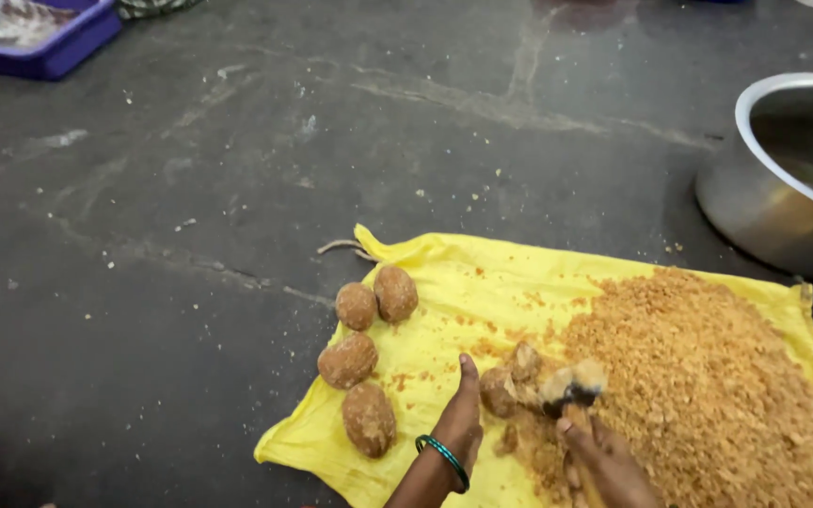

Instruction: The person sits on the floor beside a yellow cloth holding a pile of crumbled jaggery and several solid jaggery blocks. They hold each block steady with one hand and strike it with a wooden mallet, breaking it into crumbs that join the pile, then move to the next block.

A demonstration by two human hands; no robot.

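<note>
Steadying a brown jaggery lump [499,390] on the yellow cloth [444,282], my left hand [458,428] lies with fingers stretched toward it, the fingertips against its near-left side; that grip is flat and apart, not wrapped round anything. My right hand [604,461] is closed tight on the handle of a pounding tool [571,386], whose crusted head sits just right of the lump, between it and the big heap of crumbled jaggery [708,386].

The relation that counts: the lump lies directly left of the tool head, nearly touching it, with a smaller piece [524,360] just behind. The tool's long axis runs from my right hand up and away toward the far edge of the cloth, tilted a little left. My left hand is the nearer one to the lump; the right reaches it only through the tool.

Four whole balls [369,362] sit at the cloth's left edge, two near the far-left corner and two closer to me, well apart from my hands. A steel vessel [783,188] stands on the dark floor [190,188] beyond the cloth's far-right corner, and a blue tray [39,42] is far off to the left.

Most of the tool's handle is hidden inside my fist and cut off at the bottom edge, so I cannot tell its kind. Both wrists are cropped too.
</note>
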